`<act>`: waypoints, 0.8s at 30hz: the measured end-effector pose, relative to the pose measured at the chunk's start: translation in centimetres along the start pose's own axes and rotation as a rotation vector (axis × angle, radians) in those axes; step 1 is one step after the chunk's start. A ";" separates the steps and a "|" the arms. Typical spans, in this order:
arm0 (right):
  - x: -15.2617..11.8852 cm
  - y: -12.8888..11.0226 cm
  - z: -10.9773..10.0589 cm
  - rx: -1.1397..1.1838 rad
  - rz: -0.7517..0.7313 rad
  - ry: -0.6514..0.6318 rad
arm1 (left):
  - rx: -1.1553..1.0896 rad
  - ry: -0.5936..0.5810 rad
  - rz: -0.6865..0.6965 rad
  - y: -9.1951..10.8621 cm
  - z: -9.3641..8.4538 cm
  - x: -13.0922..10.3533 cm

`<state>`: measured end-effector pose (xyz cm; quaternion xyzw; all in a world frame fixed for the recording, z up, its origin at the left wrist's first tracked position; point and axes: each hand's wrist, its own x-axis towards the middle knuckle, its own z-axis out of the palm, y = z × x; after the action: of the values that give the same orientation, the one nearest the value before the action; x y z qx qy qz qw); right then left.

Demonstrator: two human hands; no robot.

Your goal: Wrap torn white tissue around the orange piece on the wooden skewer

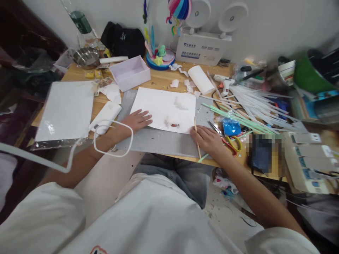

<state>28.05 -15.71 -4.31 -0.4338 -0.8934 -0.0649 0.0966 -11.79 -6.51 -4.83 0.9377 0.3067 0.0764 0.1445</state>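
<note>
A white sheet of paper (159, 102) lies on the grey cutting mat (159, 143) before me. It bears a pale cottony patch (181, 103) at upper right and a small dark reddish-brown mark or piece (174, 125), with a grey smudge beside it, near the lower edge. My left hand (137, 120) rests flat on the sheet's left side, fingers spread. At the sheet's lower right corner, my right hand (206, 140) is closed around a thin wooden stick (198, 146), which points away from me. Scissors (233, 144) with red and yellow handles lie just right of that hand.
White and green strips (254, 102), a glue gun (227, 84) and a blue packet (231, 126) crowd the right. Behind are a paper roll (200, 79) and a lilac box (132, 74). A white looped lamp (113, 154) crosses my left forearm. A power strip (309, 158) sits far right.
</note>
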 end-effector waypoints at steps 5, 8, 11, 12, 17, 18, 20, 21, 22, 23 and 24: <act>1.2 -0.2 -0.1 0.061 0.129 -0.003 | 0.108 0.010 -0.028 0.0 -0.7 0.4; 1.9 -0.7 -0.6 0.259 0.264 0.158 | 0.111 0.080 -0.038 2.4 -1.1 1.4; 2.7 -2.2 -1.3 0.491 0.436 0.382 | 0.041 0.164 -0.021 4.8 -0.8 4.1; 3.0 -2.8 -1.3 0.550 0.482 0.443 | 0.023 0.180 -0.006 5.4 -0.5 5.2; 4.5 -5.0 -0.1 0.950 0.769 0.557 | -0.053 0.173 0.006 6.0 0.7 9.4; 4.7 -5.2 0.3 1.001 0.803 0.563 | -0.074 0.164 -0.004 5.8 0.8 9.7; 5.1 -5.2 0.8 1.078 0.828 0.567 | -0.114 0.157 -0.017 5.5 0.8 10.1; 5.3 -5.2 1.0 1.100 0.830 0.569 | -0.134 0.155 -0.015 5.4 0.8 10.2; 5.4 -5.1 1.0 1.115 0.831 0.570 | -0.154 0.150 -0.006 5.2 0.8 10.2; 5.6 -5.1 1.1 1.123 0.836 0.575 | -0.175 0.146 0.006 5.1 0.8 10.2; 5.7 -5.0 1.0 1.127 0.845 0.580 | -0.192 0.145 0.016 5.1 0.8 10.1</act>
<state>20.55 -14.22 -4.17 -0.5896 -0.4883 0.3320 0.5511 -0.69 -4.54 -3.46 0.9140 0.2999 0.1741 0.2105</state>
